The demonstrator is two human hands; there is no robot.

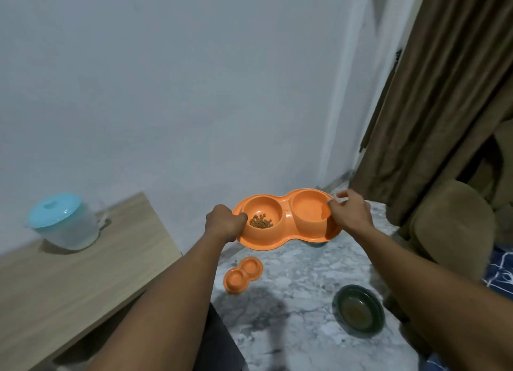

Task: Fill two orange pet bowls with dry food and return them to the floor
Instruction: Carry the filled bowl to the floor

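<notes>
Grey marbled floor (299,329) meets a pale wall (166,93), with a brown curtain (430,106) hanging on the right. Both hands hold an orange double bowl (277,240) in the air above the floor. The left hand (226,222) grips its left end, fingers (241,218) curled over the rim. The right hand (351,211) pinches its right end. A small heap of dry food (261,221) sits in the left cup. A second orange double bowl (243,274) lies on the floor below, near the wooden desk (69,281). A dark green bowl (359,310) rests further right. A blue-lidded container (62,222) stands on the desk.
</notes>
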